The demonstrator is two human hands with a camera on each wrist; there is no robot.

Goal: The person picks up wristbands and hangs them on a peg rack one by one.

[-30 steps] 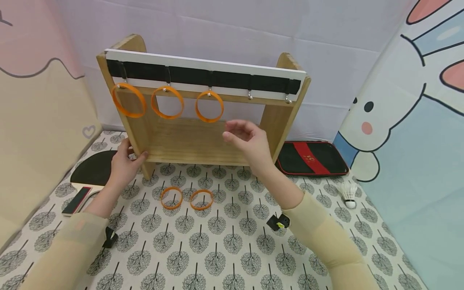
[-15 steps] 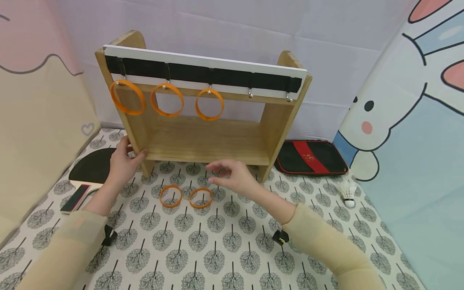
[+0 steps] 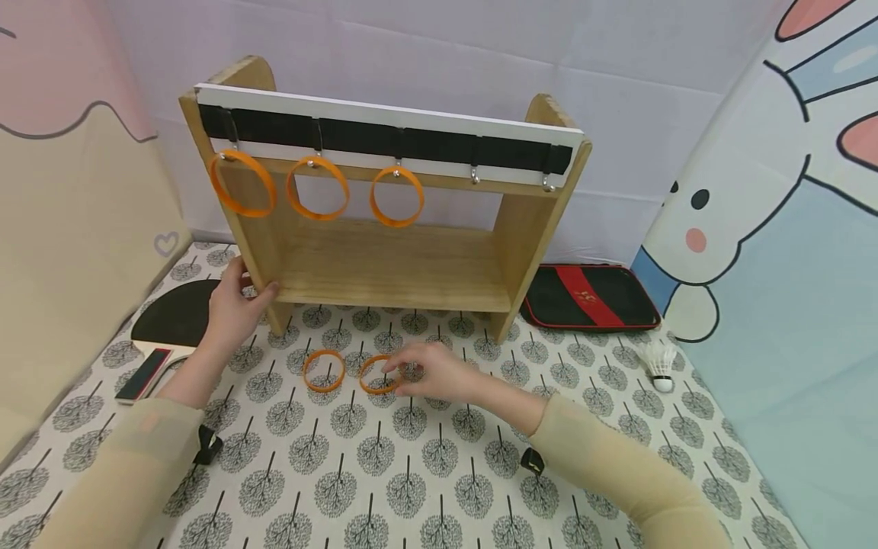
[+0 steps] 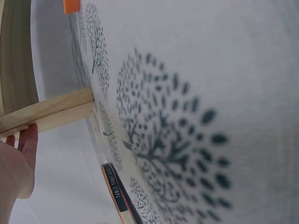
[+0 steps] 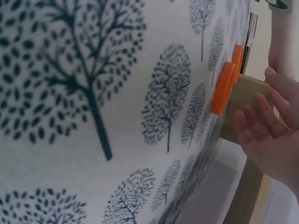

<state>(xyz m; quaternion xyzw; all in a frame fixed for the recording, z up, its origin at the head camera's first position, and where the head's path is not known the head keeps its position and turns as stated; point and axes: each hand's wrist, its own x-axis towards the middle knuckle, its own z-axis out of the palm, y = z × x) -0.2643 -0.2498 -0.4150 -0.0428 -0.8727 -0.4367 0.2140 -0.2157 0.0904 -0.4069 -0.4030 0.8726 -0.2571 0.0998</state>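
A wooden shelf (image 3: 398, 263) stands at the back, with orange silicone wristbands (image 3: 394, 223) hanging from three of its hooks. My left hand (image 3: 235, 305) grips the shelf's left side panel, thumb in front; the left wrist view shows fingers (image 4: 30, 144) against the wood. Two more orange bands lie on the patterned cloth before the shelf. Over the edge of the right-hand band (image 3: 373, 391) is my right hand (image 3: 435, 371), thumb and fingers apart. In the right wrist view its fingers (image 5: 250, 126) are loosely bent beside that band (image 5: 223, 88). The left-hand band (image 3: 322, 390) lies free.
Two hooks (image 3: 475, 179) on the right of the white rail carry nothing. A table tennis bat (image 3: 171, 313) lies left of the shelf, partly behind my left arm. To the right are a black and red case (image 3: 627, 297) and a shuttlecock (image 3: 660, 366).
My right hand has come down from beside the third hanging band, moving toward me to the right-hand band on the cloth. The left hand keeps its grip on the shelf.
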